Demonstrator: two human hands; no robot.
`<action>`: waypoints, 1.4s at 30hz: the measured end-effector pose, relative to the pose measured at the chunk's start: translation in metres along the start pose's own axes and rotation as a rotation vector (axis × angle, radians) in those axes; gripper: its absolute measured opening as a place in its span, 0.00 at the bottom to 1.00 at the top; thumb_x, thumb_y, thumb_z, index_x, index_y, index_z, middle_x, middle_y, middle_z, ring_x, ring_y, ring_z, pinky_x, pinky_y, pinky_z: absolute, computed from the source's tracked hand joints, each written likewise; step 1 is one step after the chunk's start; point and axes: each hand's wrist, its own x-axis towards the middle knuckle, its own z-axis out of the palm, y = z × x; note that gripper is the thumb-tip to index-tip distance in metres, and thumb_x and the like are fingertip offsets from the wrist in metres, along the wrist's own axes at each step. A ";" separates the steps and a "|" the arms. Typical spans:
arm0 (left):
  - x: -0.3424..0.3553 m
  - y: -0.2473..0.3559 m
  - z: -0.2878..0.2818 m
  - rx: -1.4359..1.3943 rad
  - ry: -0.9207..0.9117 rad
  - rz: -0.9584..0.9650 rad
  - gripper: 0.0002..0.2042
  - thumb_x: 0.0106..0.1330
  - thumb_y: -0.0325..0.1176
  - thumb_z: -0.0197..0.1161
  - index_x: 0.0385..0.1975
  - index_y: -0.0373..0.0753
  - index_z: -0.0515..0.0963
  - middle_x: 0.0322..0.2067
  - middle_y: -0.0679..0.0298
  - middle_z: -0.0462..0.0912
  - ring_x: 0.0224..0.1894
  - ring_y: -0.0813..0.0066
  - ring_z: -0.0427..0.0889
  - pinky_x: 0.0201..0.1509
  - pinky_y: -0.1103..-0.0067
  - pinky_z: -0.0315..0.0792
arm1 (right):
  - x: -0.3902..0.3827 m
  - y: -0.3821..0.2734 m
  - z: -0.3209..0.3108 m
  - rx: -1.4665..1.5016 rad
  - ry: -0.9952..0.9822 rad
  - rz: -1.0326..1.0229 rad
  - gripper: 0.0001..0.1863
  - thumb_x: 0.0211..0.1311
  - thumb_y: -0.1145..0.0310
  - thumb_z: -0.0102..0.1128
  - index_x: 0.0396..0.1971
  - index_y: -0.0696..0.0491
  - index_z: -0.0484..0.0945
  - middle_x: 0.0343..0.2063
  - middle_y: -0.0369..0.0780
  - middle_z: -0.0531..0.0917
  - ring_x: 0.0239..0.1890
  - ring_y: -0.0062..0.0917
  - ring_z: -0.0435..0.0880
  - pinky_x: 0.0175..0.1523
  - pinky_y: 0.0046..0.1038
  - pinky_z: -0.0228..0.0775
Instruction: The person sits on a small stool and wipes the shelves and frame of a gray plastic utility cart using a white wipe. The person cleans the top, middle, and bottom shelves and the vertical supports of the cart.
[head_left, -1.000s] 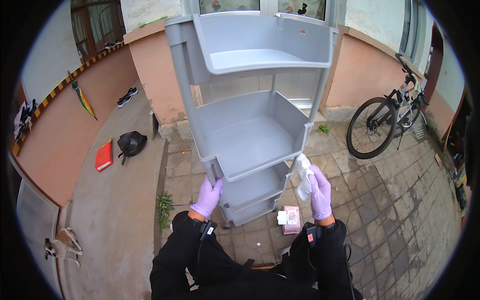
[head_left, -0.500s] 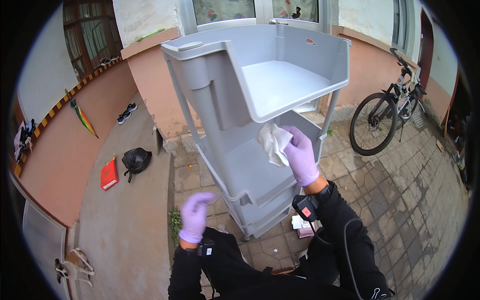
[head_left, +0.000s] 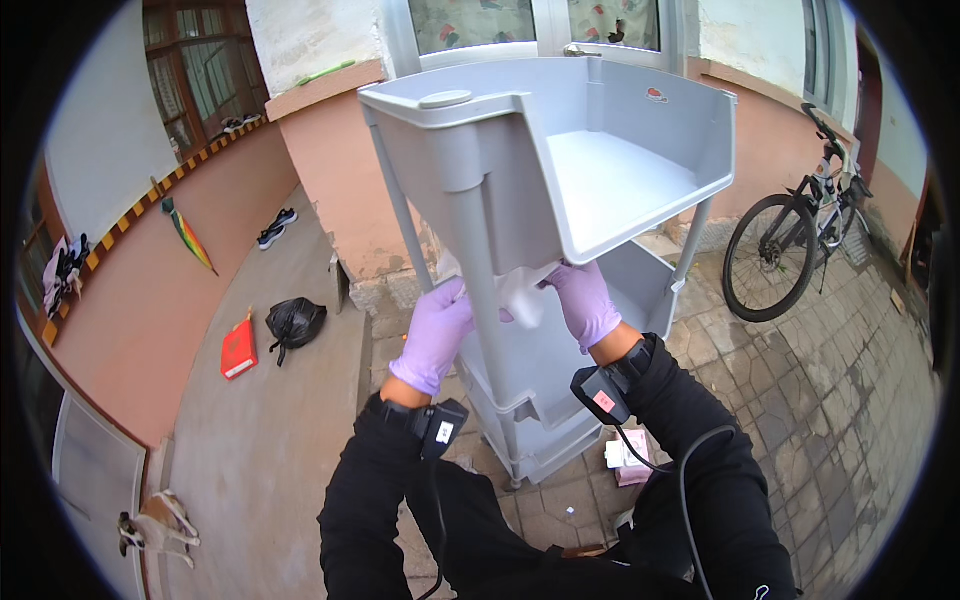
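Note:
A tall grey plastic tiered rack (head_left: 470, 230) stands right in front of me. Below its top tray, a crumpled white wipe (head_left: 522, 298) is drawn around the near upright post, with a bit of white showing on the post's left side too. My right hand (head_left: 585, 303), in a thin purple glove, pinches the wipe to the right of the post. On the post's left, my left hand (head_left: 436, 335), gloved alike, is closed at the wipe's other side; the post hides part of its fingers.
An opened pink-and-white pack (head_left: 628, 460) lies on the paving by the rack's base. To the left are a black plastic bag (head_left: 296, 325), a red box (head_left: 239, 348) and a dog (head_left: 160, 528). A bicycle (head_left: 790, 235) leans at the right wall.
My left hand has risen from low beside the rack to the post. My right hand has brought the wipe left against the post, and both hands are now at it.

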 end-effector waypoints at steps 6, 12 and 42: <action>-0.001 -0.029 -0.032 0.082 0.294 0.411 0.16 0.75 0.40 0.50 0.44 0.31 0.73 0.40 0.56 0.81 0.40 0.69 0.82 0.45 0.75 0.76 | 0.039 0.031 -0.032 -0.611 0.223 -0.157 0.11 0.65 0.70 0.54 0.43 0.60 0.80 0.33 0.42 0.84 0.35 0.28 0.83 0.40 0.27 0.74; 0.035 -0.059 -0.069 0.525 0.701 0.517 0.26 0.60 0.33 0.70 0.55 0.31 0.68 0.45 0.58 0.78 0.46 0.68 0.78 0.54 0.73 0.71 | 0.070 0.067 -0.016 -1.122 -0.236 -0.463 0.15 0.66 0.66 0.49 0.47 0.55 0.79 0.46 0.45 0.82 0.49 0.41 0.80 0.54 0.39 0.70; 0.085 -0.106 -0.119 0.644 0.131 0.281 0.06 0.58 0.26 0.61 0.33 0.31 0.80 0.26 0.67 0.82 0.28 0.81 0.80 0.33 0.80 0.73 | 0.133 0.153 -0.154 -1.527 -0.244 0.115 0.15 0.61 0.67 0.53 0.45 0.54 0.82 0.45 0.48 0.83 0.48 0.42 0.82 0.54 0.35 0.73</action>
